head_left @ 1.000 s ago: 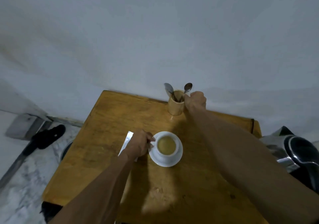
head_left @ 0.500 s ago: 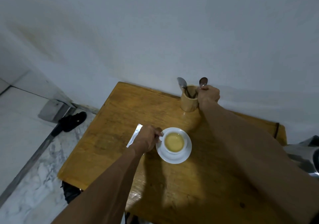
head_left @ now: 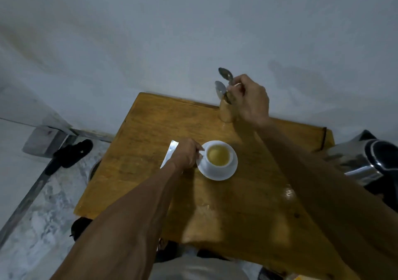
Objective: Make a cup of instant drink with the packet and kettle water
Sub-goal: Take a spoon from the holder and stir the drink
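Note:
A white cup [head_left: 218,163] full of yellowish drink stands on a white saucer [head_left: 224,173] in the middle of the wooden table [head_left: 150,141]. My left hand [head_left: 187,153] pinches the cup's handle from the left. A silver packet [head_left: 170,153] lies flat on the table just left of that hand, partly under it. At the table's far edge stands a wooden holder [head_left: 226,112] with a spoon [head_left: 220,89] in it. My right hand [head_left: 251,97] is closed on another spoon [head_left: 226,74], raised above the holder. A steel kettle [head_left: 357,163] sits at the right.
A pale wall rises right behind the table. On the marble floor to the left lie a black sandal [head_left: 72,153] and a metal door track [head_left: 28,197]. The table's near edge is close to my body.
My right hand has lifted one spoon up out of the wooden holder. The left hand stays on the cup's handle. The view has shifted.

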